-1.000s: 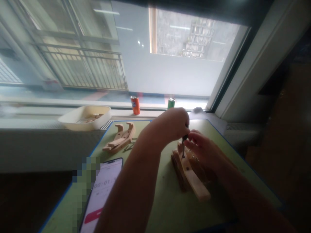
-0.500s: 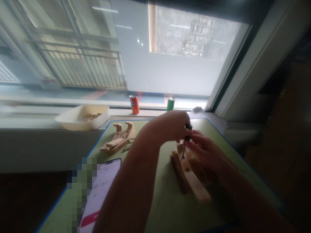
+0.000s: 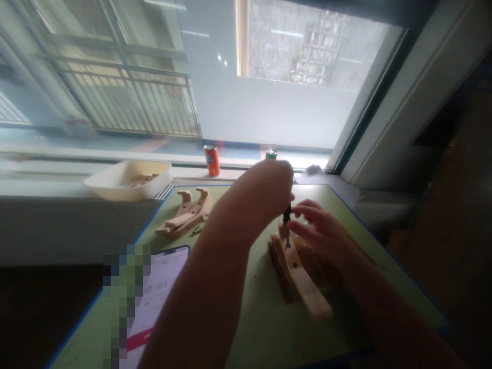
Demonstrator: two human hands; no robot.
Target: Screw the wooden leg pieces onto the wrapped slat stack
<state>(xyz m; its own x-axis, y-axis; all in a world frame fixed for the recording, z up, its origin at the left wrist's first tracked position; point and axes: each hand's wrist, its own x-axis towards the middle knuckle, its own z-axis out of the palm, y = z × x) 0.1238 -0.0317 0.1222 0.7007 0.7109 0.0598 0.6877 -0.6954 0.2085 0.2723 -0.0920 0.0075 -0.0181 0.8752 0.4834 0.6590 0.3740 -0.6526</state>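
Driving the tip straight down calls, I judge, for the screwdriver [image 3: 286, 215] to stay in line with the hole, with steady downward pressure and short wrist turns, so the bit does not cam out and scar the wood. The other hand should pin the work flat so it cannot skate on the desk [image 3: 261, 318], with its fingertips held clear of the bit.

Head view: the left hand [image 3: 269, 192] comes in over the middle of the desk on a raised forearm. Its wrist is bent down and its fingers are closed tight around the dark handle, so the shaft points nearly upright. The tip meets the far end of the wooden assembly [image 3: 303, 282], which lies right of the desk's centre, its long pale strip running toward the near edge. The right hand [image 3: 325, 236] rests palm-down over the assembly's right side. Its fingers [image 3: 299, 211] reach toward the shaft, loosely curled; whether they pinch the screw or merely touch it I cannot tell.

Spare wooden parts [image 3: 184, 215] lie near the far left corner. A phone [image 3: 161, 292] lies by the left edge. A basket [image 3: 126, 179], an orange can [image 3: 211, 160] and a green can [image 3: 271, 153] stand on the window sill [image 3: 57, 171] beyond the far edge.
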